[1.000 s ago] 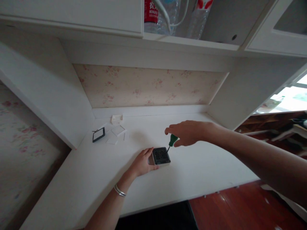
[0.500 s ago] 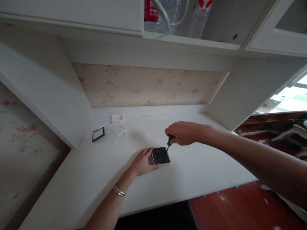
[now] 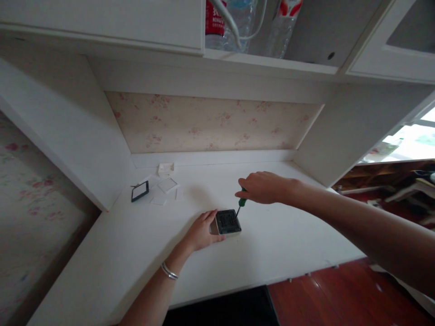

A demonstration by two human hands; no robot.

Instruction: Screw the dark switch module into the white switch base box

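Note:
A small square device with a black top and white sides (image 3: 228, 222) lies on the white desk (image 3: 272, 244). My left hand (image 3: 202, 231) grips it from the left, thumb at the near side and fingers at the far side. In my right hand (image 3: 256, 187) is a screwdriver with a green handle (image 3: 242, 202). Its shaft slants down to the right part of the black top, and the tip is at the surface there. Whether a screw sits under the tip is too small to tell.
At the back left lie a black frame (image 3: 140, 191), a white frame (image 3: 167, 184), a small white box-like part (image 3: 166, 169) and thin pieces. Above the desk is a cabinet shelf (image 3: 272, 63) with plastic bottles (image 3: 283, 29) and a white cable (image 3: 231, 22).
My right fingers have shifted on the screwdriver handle, with the thumb and index finger now wider apart. My left hand and the device have stayed in place.

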